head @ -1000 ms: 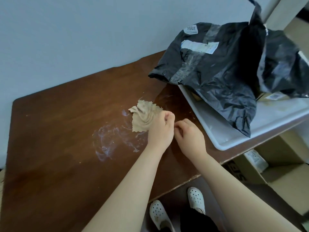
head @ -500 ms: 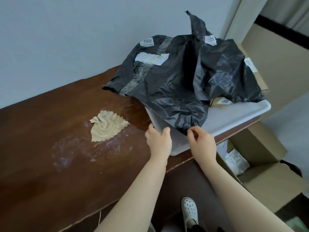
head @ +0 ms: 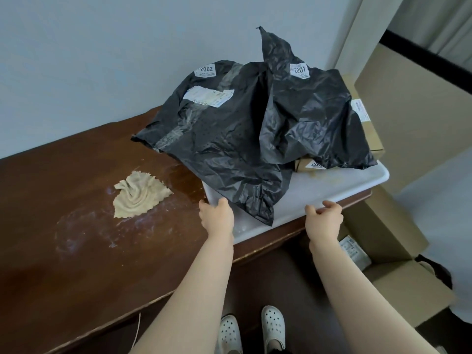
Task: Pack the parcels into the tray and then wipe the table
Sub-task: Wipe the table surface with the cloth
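Observation:
A white tray (head: 332, 182) sits at the right end of the brown table (head: 63, 264). It holds two black plastic parcels, one labelled 2002 (head: 217, 139) and one labelled 2001 (head: 311, 116), over brown cardboard parcels (head: 370, 131). The 2002 bag hangs over the tray's left and near edges. My left hand (head: 215, 215) grips the tray's near-left corner. My right hand (head: 323, 217) curls its fingers over the tray's near rim. A crumpled beige cloth (head: 139, 194) lies on the table, left of the tray, beside a pale smear (head: 84, 233).
A grey wall (head: 102, 60) backs the table. Open cardboard boxes (head: 398, 290) stand on the floor at the right, under the tray's end of the table. My white shoes (head: 273, 325) show below the table's front edge.
My left hand let go of the cloth, which now lies on the table. Both hands moved right to the tray's near edge and spread apart along it.

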